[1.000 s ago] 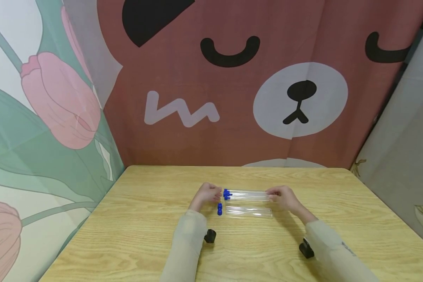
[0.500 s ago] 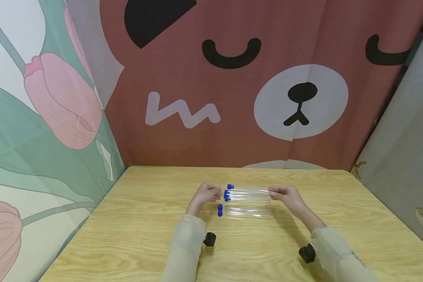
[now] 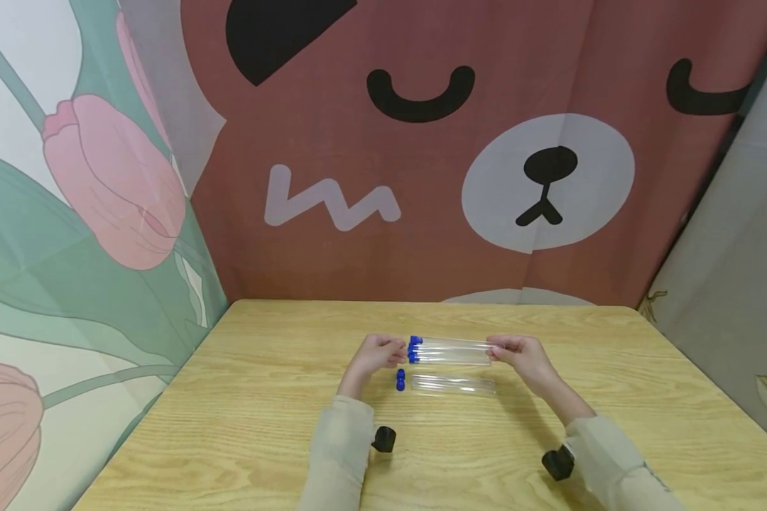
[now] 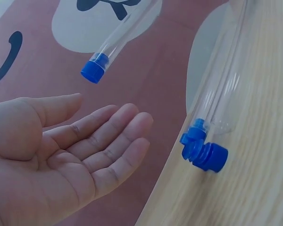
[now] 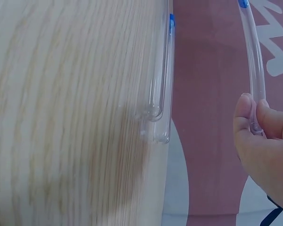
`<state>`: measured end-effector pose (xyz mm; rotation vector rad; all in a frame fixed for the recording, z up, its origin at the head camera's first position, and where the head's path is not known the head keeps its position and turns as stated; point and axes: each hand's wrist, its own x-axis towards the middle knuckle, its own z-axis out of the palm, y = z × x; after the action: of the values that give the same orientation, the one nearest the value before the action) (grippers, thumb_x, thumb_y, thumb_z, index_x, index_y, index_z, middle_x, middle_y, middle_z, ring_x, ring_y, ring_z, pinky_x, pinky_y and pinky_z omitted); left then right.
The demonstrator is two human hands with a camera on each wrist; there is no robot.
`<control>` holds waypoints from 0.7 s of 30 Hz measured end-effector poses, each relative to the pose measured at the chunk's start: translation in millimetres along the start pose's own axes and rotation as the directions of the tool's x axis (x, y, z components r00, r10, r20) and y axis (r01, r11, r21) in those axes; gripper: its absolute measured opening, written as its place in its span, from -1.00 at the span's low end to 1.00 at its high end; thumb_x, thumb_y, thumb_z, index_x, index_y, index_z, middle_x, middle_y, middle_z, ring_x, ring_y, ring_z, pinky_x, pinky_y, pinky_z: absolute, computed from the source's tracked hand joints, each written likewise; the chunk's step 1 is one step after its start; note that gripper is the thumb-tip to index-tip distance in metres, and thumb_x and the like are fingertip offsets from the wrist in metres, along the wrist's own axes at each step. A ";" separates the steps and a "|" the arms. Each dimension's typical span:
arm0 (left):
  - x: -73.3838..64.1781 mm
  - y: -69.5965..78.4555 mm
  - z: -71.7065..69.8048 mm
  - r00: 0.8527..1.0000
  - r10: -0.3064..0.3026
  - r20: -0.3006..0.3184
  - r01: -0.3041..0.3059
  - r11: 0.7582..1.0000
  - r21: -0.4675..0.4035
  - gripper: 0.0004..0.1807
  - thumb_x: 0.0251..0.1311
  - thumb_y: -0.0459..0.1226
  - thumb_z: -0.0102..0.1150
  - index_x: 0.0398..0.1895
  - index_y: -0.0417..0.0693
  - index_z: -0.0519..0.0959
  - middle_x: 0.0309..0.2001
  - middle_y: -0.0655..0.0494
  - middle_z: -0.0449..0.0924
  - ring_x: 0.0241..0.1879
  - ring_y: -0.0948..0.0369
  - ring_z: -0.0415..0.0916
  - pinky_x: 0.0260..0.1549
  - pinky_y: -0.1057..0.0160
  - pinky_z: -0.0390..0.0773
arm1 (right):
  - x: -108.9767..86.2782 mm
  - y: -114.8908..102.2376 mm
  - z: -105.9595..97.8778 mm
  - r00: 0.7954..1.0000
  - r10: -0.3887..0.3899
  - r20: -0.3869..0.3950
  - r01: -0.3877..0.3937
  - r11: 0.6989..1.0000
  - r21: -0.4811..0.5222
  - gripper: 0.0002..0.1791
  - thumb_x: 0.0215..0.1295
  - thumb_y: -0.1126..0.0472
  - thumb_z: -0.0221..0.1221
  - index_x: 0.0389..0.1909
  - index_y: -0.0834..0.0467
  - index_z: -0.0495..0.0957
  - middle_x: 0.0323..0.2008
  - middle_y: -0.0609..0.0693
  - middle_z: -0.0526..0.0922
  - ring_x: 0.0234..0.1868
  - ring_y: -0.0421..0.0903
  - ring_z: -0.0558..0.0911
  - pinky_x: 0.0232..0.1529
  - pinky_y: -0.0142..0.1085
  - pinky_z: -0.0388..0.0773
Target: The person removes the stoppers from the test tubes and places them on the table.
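My right hand [image 3: 523, 358] pinches a clear test tube [image 5: 255, 66] by its rounded end, between thumb and fingers. A blue cap [image 4: 93, 71] sits in the tube's other end, which points toward my left hand [image 3: 373, 353]. In the left wrist view that hand's fingers are loosely extended, palm showing, apart from the cap and holding nothing. In the head view, more capped test tubes [image 3: 454, 355] lie just in front of the held one. Nearer me, uncapped test tubes [image 3: 452, 384] lie side by side, with loose blue caps [image 3: 400, 380] at their left ends.
Everything lies on a wood-grain table [image 3: 262, 426]. Behind it hangs a brown bear-print curtain [image 3: 422, 262], with a flower-print curtain [image 3: 121, 191] at the left. Black wrist cameras [image 3: 385, 439] are worn under both forearms.
My right hand has raised one capped test tube off the group, then its capped end has shifted slightly left. My left hand has barely moved; the uncapped tubes and loose caps stay put.
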<state>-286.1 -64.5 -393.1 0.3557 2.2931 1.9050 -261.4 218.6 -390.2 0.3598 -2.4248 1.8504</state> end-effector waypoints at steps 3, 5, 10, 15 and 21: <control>-2.3 3.2 2.2 1.000 0.009 0.006 -0.009 0.999 -0.051 -0.64 0.33 -0.30 -0.15 -0.10 -0.52 0.45 -0.24 -0.32 0.55 -0.29 0.02 0.57 -0.24 0.17 0.54 | -0.4 0.0 2.2 1.000 -0.001 -0.007 0.001 1.000 0.016 -0.68 0.26 0.44 0.00 -0.03 0.59 0.35 -0.21 0.38 0.54 -0.31 -0.18 0.59 -0.16 -0.19 0.52; -3.4 5.1 3.6 1.000 0.029 0.007 -0.028 0.996 -0.082 -0.61 0.35 -0.27 -0.19 -0.07 -0.53 0.42 -0.21 -0.34 0.53 -0.26 -0.01 0.57 -0.24 0.19 0.55 | -0.9 0.1 3.8 1.000 -0.006 -0.006 0.006 1.000 0.023 -0.68 0.25 0.46 -0.01 -0.03 0.59 0.35 -0.21 0.38 0.54 -0.29 -0.15 0.60 -0.16 -0.19 0.52; -3.0 6.0 6.2 0.998 0.060 0.001 -0.059 0.991 -0.119 -0.61 0.29 -0.23 -0.05 -0.07 -0.48 0.44 -0.26 -0.26 0.56 -0.25 -0.02 0.56 -0.25 0.20 0.55 | -2.9 -0.8 6.5 1.000 -0.025 -0.005 0.025 0.999 0.038 -0.69 0.24 0.48 -0.01 -0.04 0.59 0.35 -0.22 0.35 0.55 -0.27 -0.11 0.61 -0.16 -0.17 0.52; -3.2 6.2 8.3 0.998 0.068 -0.004 -0.068 0.994 -0.090 -0.66 0.15 -0.32 0.13 -0.10 -0.44 0.47 -0.32 -0.12 0.59 -0.29 0.04 0.57 -0.25 0.18 0.54 | -4.0 -1.7 7.9 0.999 -0.041 -0.008 0.041 0.998 0.048 -0.69 0.23 0.48 0.01 -0.06 0.61 0.35 -0.27 0.27 0.59 -0.31 -0.16 0.61 -0.19 -0.21 0.53; -4.6 8.4 11.2 0.995 0.084 -0.048 -0.087 0.994 -0.060 -0.73 0.10 -0.35 0.17 -0.19 -0.41 0.52 -0.40 -0.08 0.59 -0.38 0.15 0.57 -0.23 0.05 0.52 | -5.1 -4.1 10.1 1.000 -0.021 -0.001 0.021 0.998 0.066 -0.68 0.23 0.49 -0.01 -0.04 0.62 0.33 -0.27 0.28 0.59 -0.32 -0.20 0.60 -0.16 -0.20 0.52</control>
<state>-278.1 -53.7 -387.2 0.4131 2.2755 2.0402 -254.6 208.6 -390.0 0.3874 -2.3550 1.9255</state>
